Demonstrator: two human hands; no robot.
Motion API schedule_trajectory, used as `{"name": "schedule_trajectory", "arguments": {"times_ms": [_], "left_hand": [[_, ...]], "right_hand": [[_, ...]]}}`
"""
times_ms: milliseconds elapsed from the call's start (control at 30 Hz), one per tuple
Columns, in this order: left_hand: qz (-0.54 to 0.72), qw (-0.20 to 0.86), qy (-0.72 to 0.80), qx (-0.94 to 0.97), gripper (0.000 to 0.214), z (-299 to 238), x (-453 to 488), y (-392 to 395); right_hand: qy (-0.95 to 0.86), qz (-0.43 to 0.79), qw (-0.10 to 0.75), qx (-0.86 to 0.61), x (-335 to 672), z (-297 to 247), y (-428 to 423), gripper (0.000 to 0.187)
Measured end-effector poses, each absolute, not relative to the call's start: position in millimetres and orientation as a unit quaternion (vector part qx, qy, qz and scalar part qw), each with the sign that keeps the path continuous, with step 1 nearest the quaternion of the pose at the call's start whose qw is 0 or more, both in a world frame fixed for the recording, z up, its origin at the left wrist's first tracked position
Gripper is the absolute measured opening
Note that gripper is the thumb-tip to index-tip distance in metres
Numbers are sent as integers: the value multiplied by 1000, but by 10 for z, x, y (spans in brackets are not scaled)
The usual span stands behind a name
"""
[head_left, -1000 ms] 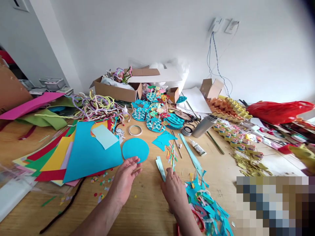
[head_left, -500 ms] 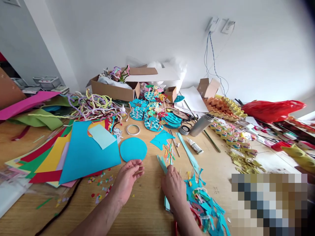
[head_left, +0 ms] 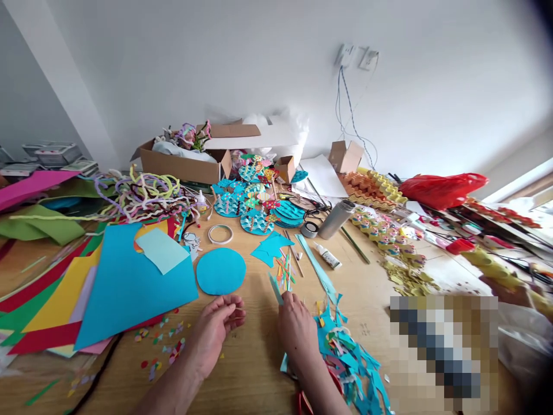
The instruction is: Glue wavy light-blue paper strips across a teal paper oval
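Note:
My right hand (head_left: 297, 327) is closed around pale blue paper strips (head_left: 275, 288). One end sticks out beyond the fingers, and another shows below the palm. To its left, my left hand (head_left: 220, 323) has curled fingers, the thumb against them; whatever is between them is too small or hidden to make out. Just beyond that hand lies a blue paper circle (head_left: 220, 271). Red-handled scissors (head_left: 304, 402) lie partly under my right forearm, beside a heap of blue paper scraps (head_left: 352, 360). Thin coloured paper strips (head_left: 285, 272) are ahead of my right hand.
Large coloured sheets (head_left: 142, 288) spread at left, with a pale blue piece (head_left: 163, 251) on top. Farther back are a tape roll (head_left: 220, 234), blue star shapes (head_left: 271, 248), a glue tube (head_left: 328, 256), a metal flask (head_left: 337, 220), decorated blue crafts (head_left: 254, 222) and a cardboard box (head_left: 184, 167).
The view has turned slightly to the right, so things on the table appear farther left. My left fingers are drawn closer together; my right hand keeps its grip on the pale blue strips.

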State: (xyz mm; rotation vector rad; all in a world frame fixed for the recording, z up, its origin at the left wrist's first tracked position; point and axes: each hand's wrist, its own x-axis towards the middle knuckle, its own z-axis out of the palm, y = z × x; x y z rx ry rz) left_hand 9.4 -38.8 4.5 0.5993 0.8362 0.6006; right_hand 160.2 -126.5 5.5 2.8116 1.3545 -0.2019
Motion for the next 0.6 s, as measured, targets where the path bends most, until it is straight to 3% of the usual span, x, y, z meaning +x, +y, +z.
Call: {"name": "schedule_trajectory", "arguments": {"times_ms": [167,267,433,600], "left_hand": [[268,834,384,291,24,19,69,-386],[260,838,374,302,25,0,41,-392],[252,843,366,305,25,8,47,-409],[256,840,364,311,25,16,67,-404]], "right_hand": [[459,-188,-102,862,1863,181,-1261,18],[471,-192,-120,852,2295,430,-1265,20],[502,-158,-84,846,3143,813,-1269,18],[512,-175,-14,841,3536,661,-1285,24]]}}
